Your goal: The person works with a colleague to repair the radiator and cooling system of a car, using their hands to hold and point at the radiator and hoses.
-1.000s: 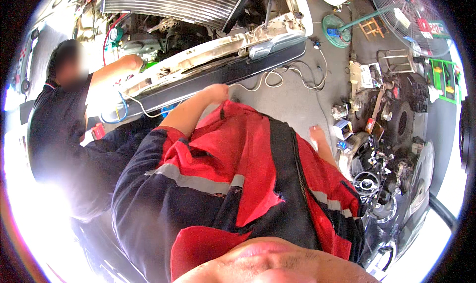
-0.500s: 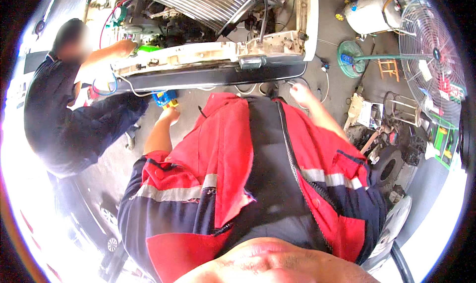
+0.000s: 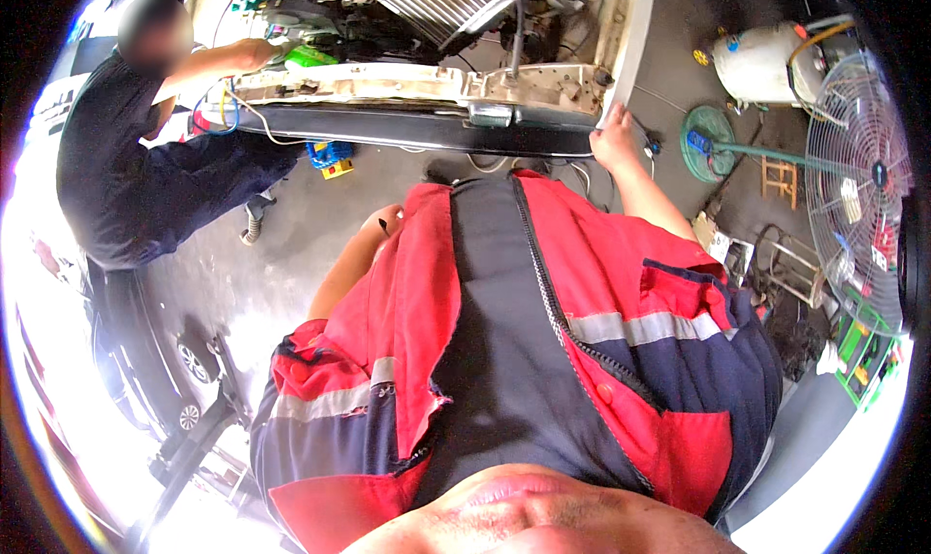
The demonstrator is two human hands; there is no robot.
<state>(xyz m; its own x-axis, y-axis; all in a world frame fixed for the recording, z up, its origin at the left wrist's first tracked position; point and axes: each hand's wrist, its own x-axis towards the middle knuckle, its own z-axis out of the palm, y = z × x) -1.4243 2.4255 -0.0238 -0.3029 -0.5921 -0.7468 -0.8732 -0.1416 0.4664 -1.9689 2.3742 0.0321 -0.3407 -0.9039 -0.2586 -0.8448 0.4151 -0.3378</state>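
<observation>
At the car's (image 3: 378, 83) right corner, the right hand (image 3: 617, 143) has reached the white fender (image 3: 635, 42); whether either hand's fingers grip, I cannot tell. The left hand (image 3: 384, 220) now nears the jacket (image 3: 412, 292); right stands a pedestal fan (image 3: 880, 173).

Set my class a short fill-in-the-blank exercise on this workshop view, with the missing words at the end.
1. The car's body panel at the person's right hand is ____ in colour.
2. Beside the person's left hand, the front of the open jacket is ____.
3. The round base of the standing fan is ____.
4. That fan stands on the picture's ____ side.

Missing words: white; red; green; right.
</observation>
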